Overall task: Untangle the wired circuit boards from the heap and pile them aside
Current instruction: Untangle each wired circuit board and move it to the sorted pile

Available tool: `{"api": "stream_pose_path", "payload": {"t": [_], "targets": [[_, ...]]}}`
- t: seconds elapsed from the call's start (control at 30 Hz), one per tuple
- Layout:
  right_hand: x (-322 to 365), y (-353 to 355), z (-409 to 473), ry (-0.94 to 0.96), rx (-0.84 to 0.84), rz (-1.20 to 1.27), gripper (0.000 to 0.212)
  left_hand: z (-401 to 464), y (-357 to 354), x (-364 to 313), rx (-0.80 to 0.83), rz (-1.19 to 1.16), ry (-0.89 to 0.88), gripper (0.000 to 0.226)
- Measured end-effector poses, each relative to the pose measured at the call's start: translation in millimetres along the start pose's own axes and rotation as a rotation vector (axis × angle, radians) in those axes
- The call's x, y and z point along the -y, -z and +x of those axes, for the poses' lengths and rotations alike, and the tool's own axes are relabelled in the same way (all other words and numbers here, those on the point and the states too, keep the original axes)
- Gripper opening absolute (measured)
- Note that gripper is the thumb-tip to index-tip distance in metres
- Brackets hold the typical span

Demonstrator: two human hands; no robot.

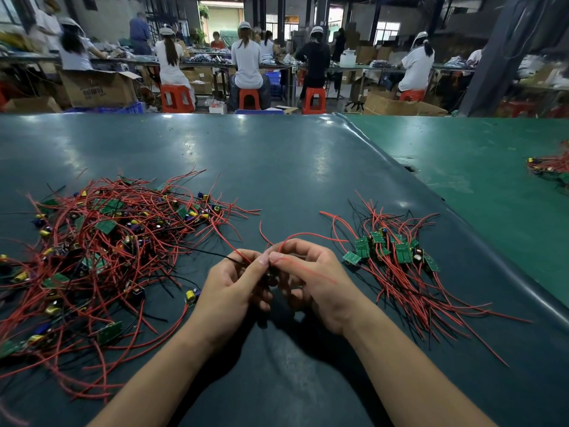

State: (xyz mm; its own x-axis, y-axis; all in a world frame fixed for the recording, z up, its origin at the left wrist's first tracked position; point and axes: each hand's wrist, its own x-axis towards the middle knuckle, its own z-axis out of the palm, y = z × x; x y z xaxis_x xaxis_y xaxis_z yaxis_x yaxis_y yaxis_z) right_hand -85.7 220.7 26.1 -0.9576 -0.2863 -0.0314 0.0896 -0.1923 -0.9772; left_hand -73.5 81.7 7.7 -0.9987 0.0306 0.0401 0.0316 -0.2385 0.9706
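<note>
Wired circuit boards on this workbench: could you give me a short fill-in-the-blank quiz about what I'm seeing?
1. The tangled heap lies on the person's ____ side.
2. The sorted pile of boards lies on the person's ____ side.
3. Most wires on the boards are ____ in colour.
4. Both the left hand and the right hand pinch ____ between them.

Missing words: left; right; red; wires

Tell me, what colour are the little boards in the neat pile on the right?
Green, seen in the head view: sorted boards.
</note>
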Motion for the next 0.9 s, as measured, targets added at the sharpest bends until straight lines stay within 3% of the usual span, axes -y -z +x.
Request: {"api": "stream_pose_path", "payload": {"t": [0.2,0.4,0.53,0.63,0.9], "targets": [[-3.0,-0.1,-0.9,0.051,0.019,-0.035,0.013,0.0,2.7,-1.4,-0.045,-0.032,-0.016,0.031],[-0.8,4.3,-3.9,0.090,0.160,-0.042,0.043,6.4,3.5,-5.4,-0.167,-0.224,0.017,0.021],[-7.2,-1.7,2.1,0.328,-0.133,-0.393,0.021,4.5,1.7,-2.2,-0.136,-0.099,-0.055,0.022],[-8.0,-2.3,3.2,0.373,-0.184,-0.275,0.010,3.9,1.7,-2.6,-0.116,-0.078,-0.080,0.026],[-7.5,-1.8,3.5,0.273,-0.203,-0.135,0.008,3.4,2.2,-4.4,-0.090,-0.124,-0.054,0.019]]}}
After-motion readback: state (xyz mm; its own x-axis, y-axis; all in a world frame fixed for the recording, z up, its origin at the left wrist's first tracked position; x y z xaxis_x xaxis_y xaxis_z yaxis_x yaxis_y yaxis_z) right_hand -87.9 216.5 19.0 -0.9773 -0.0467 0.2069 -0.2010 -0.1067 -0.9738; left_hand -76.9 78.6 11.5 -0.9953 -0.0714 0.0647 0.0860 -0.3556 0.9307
